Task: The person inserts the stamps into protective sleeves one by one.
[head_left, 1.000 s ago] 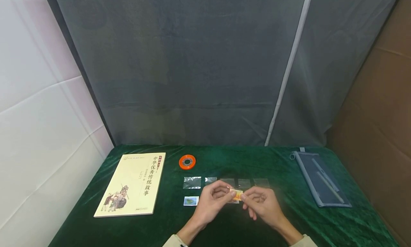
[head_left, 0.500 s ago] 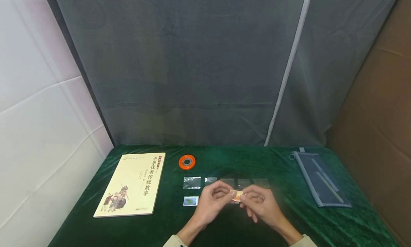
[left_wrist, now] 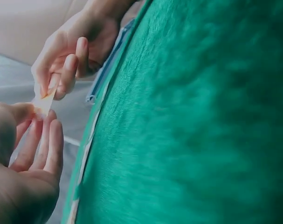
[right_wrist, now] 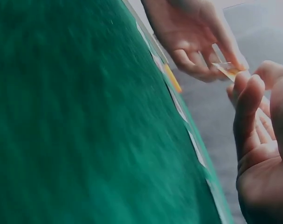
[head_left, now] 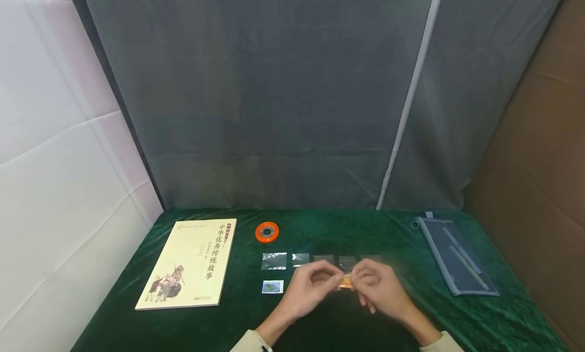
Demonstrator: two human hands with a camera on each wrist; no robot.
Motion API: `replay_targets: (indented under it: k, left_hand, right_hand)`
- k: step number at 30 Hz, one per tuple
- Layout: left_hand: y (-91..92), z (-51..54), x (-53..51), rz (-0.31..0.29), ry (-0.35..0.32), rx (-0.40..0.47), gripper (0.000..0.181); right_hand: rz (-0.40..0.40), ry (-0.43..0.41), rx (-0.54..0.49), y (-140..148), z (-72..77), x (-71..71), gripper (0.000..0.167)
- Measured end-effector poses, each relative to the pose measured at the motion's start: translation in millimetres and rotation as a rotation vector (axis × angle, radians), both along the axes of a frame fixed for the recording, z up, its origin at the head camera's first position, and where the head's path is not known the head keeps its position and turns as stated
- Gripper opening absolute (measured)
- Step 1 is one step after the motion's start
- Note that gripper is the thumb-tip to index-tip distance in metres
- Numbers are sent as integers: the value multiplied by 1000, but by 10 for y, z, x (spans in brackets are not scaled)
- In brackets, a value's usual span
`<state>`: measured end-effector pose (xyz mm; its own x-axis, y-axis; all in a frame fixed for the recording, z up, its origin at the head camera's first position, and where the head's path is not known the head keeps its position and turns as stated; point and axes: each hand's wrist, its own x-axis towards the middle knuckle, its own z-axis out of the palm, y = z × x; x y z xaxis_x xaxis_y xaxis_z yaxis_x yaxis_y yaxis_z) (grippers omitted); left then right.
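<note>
Between both hands, above the table, is a small yellow-orange stamp (head_left: pixel 346 282). My left hand (head_left: pixel 311 287) pinches its left edge with thumb and fingertips. The opposite edge is pinched by my right hand (head_left: pixel 383 288). In the left wrist view, the stamp (left_wrist: pixel 44 103) is tilted, with a pale, translucent-looking margin. The fingers cover much of it, so I cannot tell whether it is in a sleeve. A blue-green stamp (head_left: pixel 272 287) with a white border lies left of my left hand. Clear plastic sleeves (head_left: pixel 274 261) lie in a row beyond the hands.
A cream-coloured book (head_left: pixel 187 263) lies at the left of the green cloth-covered table (head_left: pixel 247 324). An orange tape roll (head_left: pixel 267 232) is behind the sleeves. At the right lies a blue zip pouch (head_left: pixel 457 260) with slim items inside. Fabric walls stand around the table.
Both hands have shifted slightly to the right with the stamp. The stamp has tilted, so less of its face shows in the head view.
</note>
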<state>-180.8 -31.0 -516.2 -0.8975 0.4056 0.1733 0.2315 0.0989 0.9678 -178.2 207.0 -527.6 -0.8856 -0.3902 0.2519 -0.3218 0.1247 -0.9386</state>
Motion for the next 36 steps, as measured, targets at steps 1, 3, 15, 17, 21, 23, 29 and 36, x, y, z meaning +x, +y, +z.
replay_targets:
  k: [1, 3, 15, 17, 21, 23, 29, 36]
  left_hand:
    - [22, 9, -20, -1, 14, -19, 15]
    - [89, 30, -66, -1, 40, -48, 15]
    - [795, 161, -272, -4, 125, -271, 11]
    - [911, 174, -286, -16, 118, -313, 12]
    - [1101, 180, -300, -31, 96, -402, 13]
    - [1183, 177, -304, -30, 109, -454, 12]
    - [1337, 138, -288, 3, 223, -617, 9]
    - [1379, 131, -256, 58, 306, -739, 9]
  right_hand:
    - [-9, -7, 27, 36, 16, -7, 12]
    - [-35, -36, 78, 117, 53, -17, 6]
    - [-180, -53, 280, 906, 179, -185, 10]
    - [-176, -80, 309, 1032, 163, -195, 14]
    - [-177, -120, 373, 1221, 114, -181, 22]
    - [-182, -119, 400, 1283, 96, -166, 24]
    - [-196, -63, 488, 1305, 108, -127, 21]
    - [-218, 33, 567, 1243, 107, -140, 14]
